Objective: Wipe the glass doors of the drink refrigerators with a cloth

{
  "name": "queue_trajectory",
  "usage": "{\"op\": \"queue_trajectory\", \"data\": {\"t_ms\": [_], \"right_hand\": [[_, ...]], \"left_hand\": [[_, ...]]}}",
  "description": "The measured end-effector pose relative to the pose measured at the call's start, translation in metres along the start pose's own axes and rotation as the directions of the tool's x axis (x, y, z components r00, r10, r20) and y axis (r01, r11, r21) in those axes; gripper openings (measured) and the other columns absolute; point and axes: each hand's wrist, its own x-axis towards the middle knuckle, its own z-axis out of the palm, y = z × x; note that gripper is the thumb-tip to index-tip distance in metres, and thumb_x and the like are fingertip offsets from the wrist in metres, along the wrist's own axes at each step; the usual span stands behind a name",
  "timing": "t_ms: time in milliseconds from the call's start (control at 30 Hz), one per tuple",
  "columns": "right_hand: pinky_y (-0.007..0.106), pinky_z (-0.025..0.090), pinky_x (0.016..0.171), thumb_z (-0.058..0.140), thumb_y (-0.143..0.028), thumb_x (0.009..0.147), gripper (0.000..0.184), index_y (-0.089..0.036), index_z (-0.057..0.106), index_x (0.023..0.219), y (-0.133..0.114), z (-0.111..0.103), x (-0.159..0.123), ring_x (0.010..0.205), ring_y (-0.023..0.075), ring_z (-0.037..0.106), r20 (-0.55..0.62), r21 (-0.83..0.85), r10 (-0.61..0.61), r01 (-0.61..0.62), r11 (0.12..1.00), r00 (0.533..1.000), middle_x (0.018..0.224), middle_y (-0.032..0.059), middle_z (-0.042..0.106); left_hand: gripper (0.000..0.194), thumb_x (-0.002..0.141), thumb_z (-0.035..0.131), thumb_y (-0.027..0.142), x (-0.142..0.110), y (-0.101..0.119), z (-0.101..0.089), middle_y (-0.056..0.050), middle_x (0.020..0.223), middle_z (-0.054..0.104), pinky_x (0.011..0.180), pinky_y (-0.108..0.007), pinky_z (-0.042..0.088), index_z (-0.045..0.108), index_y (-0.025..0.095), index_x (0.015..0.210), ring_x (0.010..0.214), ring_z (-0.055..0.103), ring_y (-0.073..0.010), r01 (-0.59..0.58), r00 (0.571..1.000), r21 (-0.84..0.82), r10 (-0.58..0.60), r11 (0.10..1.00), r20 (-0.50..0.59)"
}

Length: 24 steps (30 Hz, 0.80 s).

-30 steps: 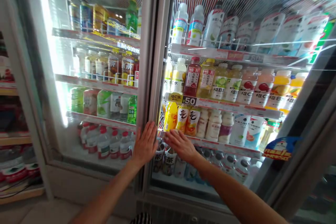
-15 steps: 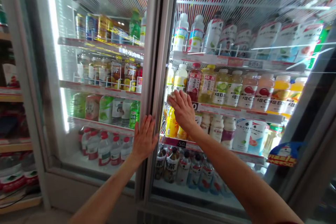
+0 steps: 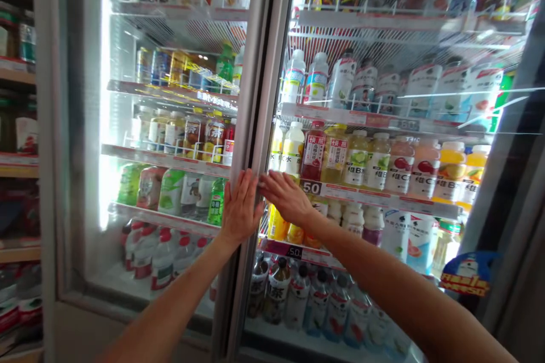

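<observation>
Head view: two bare hands lie close together at the meeting edges of a drinks cooler's doors. The left hand (image 3: 239,210) rests flat, fingers extended and nearly together, on the upright silver metal frame of the left door (image 3: 256,57), beside a green plastic bottle (image 3: 216,202) behind the glass. The right hand (image 3: 286,195) is at the near edge of the clear glass right door in its silver metal frame (image 3: 273,68), fingers outstretched; its underside is hidden, so whether it grips or presses anything cannot be told. Compared with half a second ago, the right hand has shifted leftward, away from the middle of the pale vitamin-drink bottle with a white cap (image 3: 293,150), uncovering the black price tag with white numerals (image 3: 311,188); yellow-orange bottles (image 3: 276,226) remain partly covered below. The view has also tilted upward, bringing in more of the top shelves. As judged from this shift, the work now centres on the strip of glass beside the frame, while the left hand probably steadies the neighbouring door.
</observation>
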Motion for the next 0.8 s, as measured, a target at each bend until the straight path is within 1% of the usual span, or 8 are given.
{"op": "queue_trajectory", "data": {"t_ms": [67,167,233,333,400,467,600,800], "right_hand": [[0.045,0.024,0.111,0.045,-0.013,0.083,0.049,-0.025,0.043,0.13,0.011,-0.005,0.005,0.136,0.0228,0.022,0.009,-0.009,-0.037,0.037,0.999,0.999,0.144,0.0036,0.035],[0.05,0.02,0.111,0.045,-0.007,0.08,0.058,-0.025,0.037,0.135,0.038,-0.017,0.023,0.138,0.0249,0.017,-0.134,-0.046,0.255,-0.263,0.964,0.958,0.147,0.0052,0.029],[0.051,0.018,0.111,0.046,-0.006,0.079,0.06,-0.024,0.037,0.135,0.05,-0.023,0.03,0.138,0.0257,0.014,-0.192,-0.046,0.348,-0.363,0.931,0.918,0.148,0.0057,0.026],[0.047,0.021,0.111,0.048,-0.01,0.08,0.056,-0.026,0.04,0.132,0.051,-0.024,0.026,0.138,0.0232,0.016,-0.099,-0.069,0.129,-0.136,0.988,0.987,0.147,0.0039,0.029],[0.045,0.022,0.111,0.048,-0.014,0.082,0.051,-0.027,0.043,0.13,0.052,-0.025,0.025,0.137,0.0213,0.019,-0.026,-0.076,-0.038,0.036,0.996,0.999,0.145,0.0027,0.033],[0.045,0.023,0.111,0.047,-0.014,0.083,0.047,-0.026,0.044,0.129,0.06,-0.03,0.033,0.137,0.0217,0.02,-0.045,-0.095,-0.003,-0.001,0.995,0.999,0.144,0.0035,0.034],[0.048,0.022,0.11,0.044,-0.01,0.083,0.049,-0.023,0.044,0.13,0.078,-0.04,0.058,0.137,0.0247,0.019,-0.209,-0.117,0.293,-0.322,0.939,0.933,0.145,0.0068,0.032],[0.044,0.025,0.11,0.045,-0.017,0.085,0.043,-0.028,0.045,0.127,0.081,-0.037,0.056,0.135,0.0228,0.024,-0.092,-0.16,0.039,-0.053,0.986,0.995,0.144,0.0017,0.034]], "left_hand": [[0.066,0.085,0.044,0.027,0.012,-0.003,0.002,-0.016,0.146,0.027,0.112,-0.047,0.012,0.013,0.014,0.142,0.138,0.015,-0.0234,-0.008,1.0,-0.002,0.008,1.0,-0.006],[0.066,0.086,0.044,0.029,0.03,-0.006,0.006,-0.015,0.146,0.026,0.112,-0.047,0.01,0.013,0.015,0.142,0.138,0.016,-0.0235,-0.003,0.999,-0.013,0.002,1.0,-0.046],[0.066,0.086,0.044,0.029,0.041,-0.006,0.009,-0.014,0.147,0.024,0.113,-0.046,0.009,0.013,0.015,0.142,0.138,0.015,-0.0233,0.016,0.997,-0.021,-0.018,1.0,-0.074],[0.067,0.085,0.044,0.029,0.053,-0.007,0.012,-0.013,0.148,0.021,0.113,-0.046,0.009,0.012,0.015,0.143,0.138,0.015,-0.0233,0.021,0.996,-0.03,-0.023,0.999,-0.084],[0.067,0.085,0.044,0.029,0.062,-0.007,0.013,-0.012,0.148,0.021,0.113,-0.046,0.01,0.012,0.016,0.143,0.138,0.015,-0.0233,0.013,0.996,-0.037,-0.016,0.999,-0.085],[0.066,0.086,0.044,0.03,0.071,-0.007,0.014,-0.012,0.148,0.022,0.113,-0.046,0.01,0.012,0.016,0.143,0.138,0.015,-0.0235,0.012,0.996,-0.045,-0.016,0.999,-0.093],[0.064,0.086,0.042,0.031,0.095,-0.005,0.014,-0.013,0.148,0.021,0.113,-0.047,0.009,0.014,0.016,0.142,0.138,0.015,-0.0244,0.034,0.991,-0.069,-0.043,0.997,-0.129],[0.063,0.087,0.042,0.031,0.12,-0.004,0.013,-0.012,0.149,0.021,0.113,-0.047,0.009,0.014,0.018,0.142,0.138,0.016,-0.0242,0.035,0.985,-0.101,-0.051,0.994,-0.164]]}}
